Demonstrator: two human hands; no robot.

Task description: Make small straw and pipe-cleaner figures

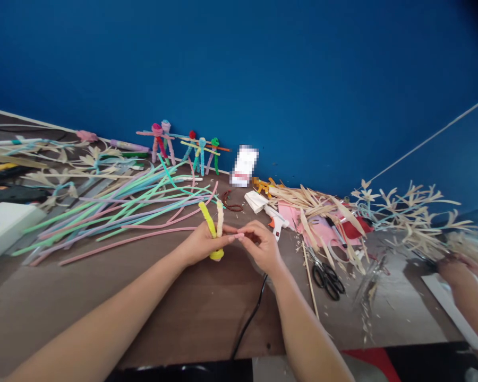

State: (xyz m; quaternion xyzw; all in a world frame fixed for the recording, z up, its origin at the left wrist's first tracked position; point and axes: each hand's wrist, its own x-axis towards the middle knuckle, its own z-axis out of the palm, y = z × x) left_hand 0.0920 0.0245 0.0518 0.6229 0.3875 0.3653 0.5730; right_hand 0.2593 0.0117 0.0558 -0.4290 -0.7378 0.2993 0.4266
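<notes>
Yellow pipe cleaner [207, 216] and cream pipe cleaner [220, 216] stand up from the left hand [201, 245], clenched round them near the glue gun [276, 220]; right hand [263, 248] pinches shut against it, on what I cannot tell; light, soft, bendy stuff, I'd judge; best gripped low.

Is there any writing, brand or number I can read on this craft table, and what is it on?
None can be read.
The white card standing at the back: blurred out, unreadable.
The white box at the left edge: a faint bluish mark, too small to read.
The glue gun: no label shows.
The pipe cleaners in the left hand: no writing.
</notes>
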